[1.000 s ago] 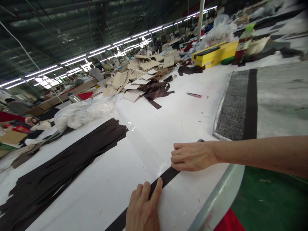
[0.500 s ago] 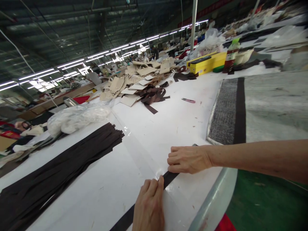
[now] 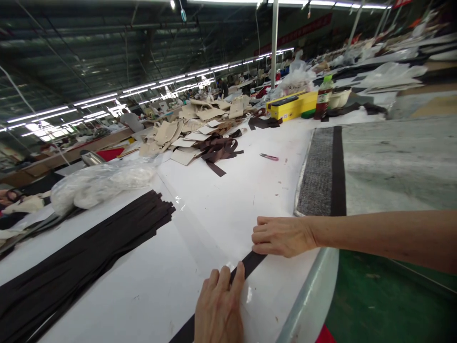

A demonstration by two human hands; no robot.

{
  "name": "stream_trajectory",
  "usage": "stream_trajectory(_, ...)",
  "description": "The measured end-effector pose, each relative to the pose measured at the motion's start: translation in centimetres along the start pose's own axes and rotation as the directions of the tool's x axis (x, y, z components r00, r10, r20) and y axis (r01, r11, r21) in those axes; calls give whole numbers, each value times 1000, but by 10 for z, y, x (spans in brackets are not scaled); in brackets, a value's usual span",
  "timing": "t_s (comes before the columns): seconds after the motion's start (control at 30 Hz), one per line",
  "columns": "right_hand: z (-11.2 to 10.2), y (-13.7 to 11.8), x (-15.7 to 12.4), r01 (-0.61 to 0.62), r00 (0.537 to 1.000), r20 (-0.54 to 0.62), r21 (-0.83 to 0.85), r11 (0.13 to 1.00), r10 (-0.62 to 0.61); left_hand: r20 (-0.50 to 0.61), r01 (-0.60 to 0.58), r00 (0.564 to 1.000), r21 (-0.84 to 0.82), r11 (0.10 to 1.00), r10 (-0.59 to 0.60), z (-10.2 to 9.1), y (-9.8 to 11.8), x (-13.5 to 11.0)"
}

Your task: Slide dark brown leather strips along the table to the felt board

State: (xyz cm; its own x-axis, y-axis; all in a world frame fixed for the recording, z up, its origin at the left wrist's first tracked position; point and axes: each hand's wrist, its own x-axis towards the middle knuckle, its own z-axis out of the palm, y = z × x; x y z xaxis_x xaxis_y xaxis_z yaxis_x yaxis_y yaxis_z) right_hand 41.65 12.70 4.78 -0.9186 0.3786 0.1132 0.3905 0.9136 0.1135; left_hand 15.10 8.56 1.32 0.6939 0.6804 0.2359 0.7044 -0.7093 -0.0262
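Observation:
A long, narrow dark fabric strip (image 3: 252, 263) runs diagonally across the white tabletop beneath both hands. My left hand (image 3: 221, 305) lies over its middle, fingertips down on the strip and fingers slightly apart. Farther up, my right hand (image 3: 283, 237) is closed over the strip's upper end, fingers curled, and hides that end. To the left lies a thick bundle of similar dark strips (image 3: 85, 257), laid side by side.
Pink-handled thread snips (image 3: 269, 156) lie beyond my hands. Farther back are beige cut pieces (image 3: 171, 133), brown strips (image 3: 218, 151), a yellow box (image 3: 293, 105) and a bottle (image 3: 323, 97). A grey textured piece (image 3: 316, 171) is at right; a clear plastic bag (image 3: 103, 183) sits left.
The view has shifted slightly, so the table's things sit farther left. My left fingers have spread a little on the strip; my right hand stays closed at its upper end.

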Motion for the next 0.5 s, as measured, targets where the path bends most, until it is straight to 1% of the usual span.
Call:
stream_trajectory(0.1, -2, 4, -5, -10, 1000, 13, 2, 1000, 10, -34, 8, 999, -56, 998, -10, 5, -1, 3)
stream_trajectory(0.17, -2, 5, -8, -14, 1000, 10, -5, 1000, 14, -55, -10, 998, -130, 991, 3, 8, -2, 6)
stream_trajectory(0.2, -1, 6, -9, -14, 1000, 3, -10, 1000, 14, -49, -18, 999, -171, 985, 10, 9, -3, 8)
stream_trajectory(0.27, 0, 6, -12, -10, 1000, -19, -23, 1000, 10, 8, -15, 1000, -231, 973, 18, 10, -3, 11)
stream_trajectory(0.33, 2, 6, -14, -6, 999, -37, -38, 999, 5, 87, 5, 996, -241, 971, 17, 9, -2, 14)
stream_trajectory(0.4, 3, 6, -16, -8, 999, -42, -50, 999, 6, 146, 19, 989, -204, 979, 11, 5, 0, 16)
stream_trajectory(0.5, 4, 6, -20, -25, 999, -37, -60, 998, 23, 198, 26, 980, -147, 989, 4, -2, 5, 21)
